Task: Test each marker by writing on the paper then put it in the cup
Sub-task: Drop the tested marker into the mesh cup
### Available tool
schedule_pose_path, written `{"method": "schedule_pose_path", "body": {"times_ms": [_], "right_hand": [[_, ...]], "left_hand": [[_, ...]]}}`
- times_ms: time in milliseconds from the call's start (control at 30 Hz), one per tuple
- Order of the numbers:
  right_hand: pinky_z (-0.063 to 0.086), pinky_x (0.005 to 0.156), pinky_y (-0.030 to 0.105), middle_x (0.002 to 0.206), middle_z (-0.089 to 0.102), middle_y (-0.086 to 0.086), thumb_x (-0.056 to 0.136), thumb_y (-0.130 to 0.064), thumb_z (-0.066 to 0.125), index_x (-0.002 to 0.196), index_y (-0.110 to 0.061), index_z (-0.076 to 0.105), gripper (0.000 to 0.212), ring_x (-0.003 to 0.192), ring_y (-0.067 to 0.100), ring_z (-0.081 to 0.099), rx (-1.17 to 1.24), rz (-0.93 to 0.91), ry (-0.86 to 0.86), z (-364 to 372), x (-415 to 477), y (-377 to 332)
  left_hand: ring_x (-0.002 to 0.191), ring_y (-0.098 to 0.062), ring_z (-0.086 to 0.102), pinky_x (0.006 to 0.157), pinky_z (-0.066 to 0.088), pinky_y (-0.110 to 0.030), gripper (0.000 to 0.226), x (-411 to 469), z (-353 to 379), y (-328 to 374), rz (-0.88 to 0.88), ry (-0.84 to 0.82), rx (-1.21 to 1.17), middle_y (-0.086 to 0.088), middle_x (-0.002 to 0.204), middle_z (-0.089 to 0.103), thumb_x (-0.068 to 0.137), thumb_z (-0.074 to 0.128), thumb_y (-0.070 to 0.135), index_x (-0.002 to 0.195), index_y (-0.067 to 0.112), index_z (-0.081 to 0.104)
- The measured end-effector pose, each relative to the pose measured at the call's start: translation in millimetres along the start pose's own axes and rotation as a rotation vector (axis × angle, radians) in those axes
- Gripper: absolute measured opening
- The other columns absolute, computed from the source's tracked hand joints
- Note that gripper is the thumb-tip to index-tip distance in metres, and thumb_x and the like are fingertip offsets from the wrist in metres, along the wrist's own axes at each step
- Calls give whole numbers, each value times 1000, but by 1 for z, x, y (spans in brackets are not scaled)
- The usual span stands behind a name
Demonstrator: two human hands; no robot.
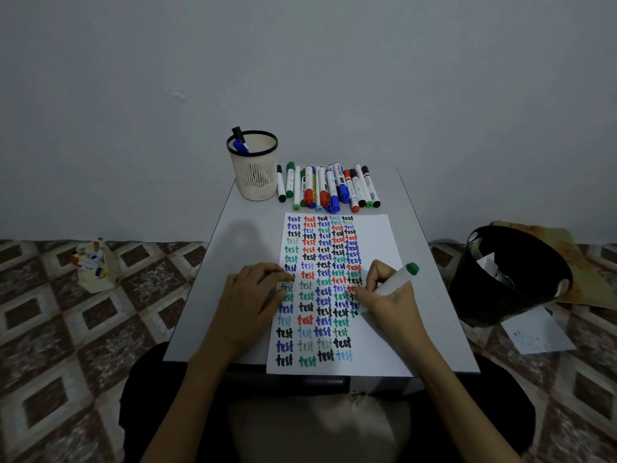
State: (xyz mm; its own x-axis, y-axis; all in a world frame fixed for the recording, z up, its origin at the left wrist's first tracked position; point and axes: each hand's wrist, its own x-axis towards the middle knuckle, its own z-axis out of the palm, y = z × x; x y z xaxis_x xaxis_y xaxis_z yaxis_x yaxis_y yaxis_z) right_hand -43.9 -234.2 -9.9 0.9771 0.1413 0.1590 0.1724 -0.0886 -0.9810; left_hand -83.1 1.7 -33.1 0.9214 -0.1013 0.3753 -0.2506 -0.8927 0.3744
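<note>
A white paper [374,248] covered with columns of coloured "test" words lies on the small grey table [434,295]. My right hand [387,295] grips a white marker with a green end [397,279], its tip down on the paper beside green writing. My left hand [253,292] rests on the paper's left edge; its fingers seem curled, and whether they hold something small is hidden. A cream mesh cup [253,172] at the table's far left holds a blue marker and a black one. Several markers [329,188] lie in a row to the right of the cup.
On the patterned floor, a black bin [510,275] with paper scraps stands to the right, with a loose sheet [534,332] in front of it. A cream container of markers [95,265] sits on the floor at the left. A plain wall rises behind the table.
</note>
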Motion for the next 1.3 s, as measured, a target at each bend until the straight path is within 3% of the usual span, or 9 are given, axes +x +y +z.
{"method": "schedule_pose_path", "body": {"times_ms": [167,333,433,533,633,767,1000,1167,1300], "right_hand": [[39,48,24,58,38,17,78,19,56,60,-2,36,34,56,22,40,41,17,49,0,-1,-1],[39,53,27,63,36,31,76,10,59,63,4,32,31,58,23,43,46,13,43,0,-1,-2],[41,57,33,64,38,33,78,12,59,63,2,31,33,60,28,44,51,27,25,-1,-1,1],[43,57,37,63,40,32,71,-1,62,64,5,32,31,61,31,48,64,29,17,-1,-2,-1],[44,50,25,58,41,19,73,6,61,62,6,35,29,54,18,49,101,13,77,-2,-3,-4],[38,46,20,51,41,-1,82,18,53,62,-7,35,36,49,6,44,67,27,78,1,-4,-4],[35,46,17,50,39,-6,82,17,51,62,-9,34,37,48,1,41,48,17,85,-1,-4,-6],[36,46,20,51,36,2,79,21,51,62,-5,35,35,46,8,38,93,47,53,0,-5,-11],[37,46,20,55,43,11,81,10,65,66,-2,39,32,47,11,40,295,9,204,-6,-5,-14]], "left_hand": [[112,-9,45,90,27,-26,41,0,0,0,1,-2,3,8,121,52,92,33,44,117,26,60],[112,-9,45,90,27,-27,41,0,1,-1,-5,-1,-1,8,122,52,91,33,44,117,26,60],[113,-8,44,90,27,-27,40,0,1,-1,-2,-2,-3,9,122,52,92,34,43,117,26,60],[113,-6,44,91,27,-27,40,0,0,-1,-2,-3,1,9,122,52,91,34,43,117,27,60],[113,-8,45,91,28,-28,41,0,0,-1,-2,-4,-5,9,122,52,92,33,44,117,26,59],[113,-8,44,92,28,-28,40,0,0,-1,-6,-6,-15,10,122,52,92,33,44,117,27,59],[113,-8,45,91,28,-28,42,0,0,-1,-8,-8,-10,9,122,52,92,32,45,117,26,60],[114,-8,45,91,30,-29,41,0,1,-2,0,-7,-31,9,123,52,91,34,45,119,27,58],[114,-5,42,93,31,-31,48,1,-3,-4,-52,47,-174,13,126,47,83,45,49,125,27,52]]}}
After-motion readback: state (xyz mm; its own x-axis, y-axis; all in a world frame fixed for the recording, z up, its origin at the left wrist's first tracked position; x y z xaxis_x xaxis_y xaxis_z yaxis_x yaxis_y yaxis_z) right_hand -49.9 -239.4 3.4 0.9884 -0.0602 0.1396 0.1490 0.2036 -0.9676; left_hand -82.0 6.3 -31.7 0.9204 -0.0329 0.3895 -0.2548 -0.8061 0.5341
